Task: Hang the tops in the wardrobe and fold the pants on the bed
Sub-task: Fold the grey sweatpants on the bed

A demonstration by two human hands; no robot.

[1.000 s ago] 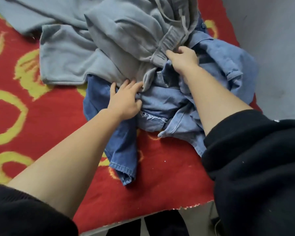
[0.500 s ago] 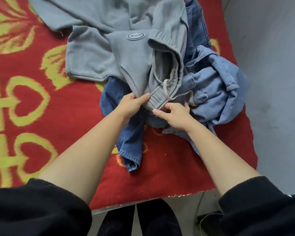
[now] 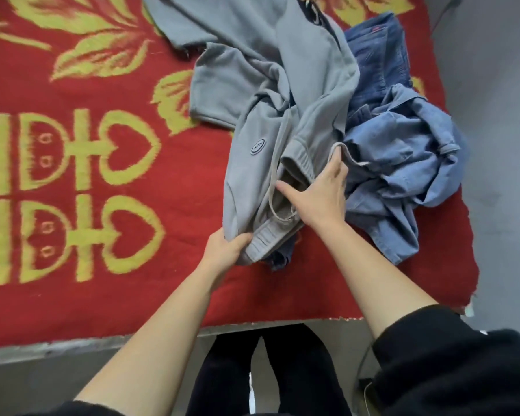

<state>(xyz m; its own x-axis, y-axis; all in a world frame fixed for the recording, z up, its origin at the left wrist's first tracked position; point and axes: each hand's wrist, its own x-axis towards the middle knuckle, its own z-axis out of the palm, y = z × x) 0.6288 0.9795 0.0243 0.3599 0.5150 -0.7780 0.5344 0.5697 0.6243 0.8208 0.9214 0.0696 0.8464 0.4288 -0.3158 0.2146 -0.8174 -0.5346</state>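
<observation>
Grey sweatpants [image 3: 270, 94] with a drawstring and a small oval badge lie crumpled on the bed's red blanket [image 3: 132, 283]. My left hand [image 3: 227, 247] grips the ribbed waistband at its near corner. My right hand [image 3: 318, 193] reaches into the waistband opening with fingers spread, fingertips against the far side of the band. A light blue denim top [image 3: 403, 175] lies bunched to the right. Dark blue jeans [image 3: 379, 61] lie behind it, with a leg end [image 3: 278, 261] poking out under the grey pants.
The red blanket has a yellow heart and leaf pattern. The bed's front edge [image 3: 102, 343] runs across the lower view. A grey floor [image 3: 505, 205] lies to the right. My dark-trousered legs [image 3: 267, 370] stand at the bed's edge.
The grey sweatpants have been pulled nearer the bed's front edge, over the jeans leg. My left hand shifted to the waistband's near corner. My right hand opened and went into the waist opening.
</observation>
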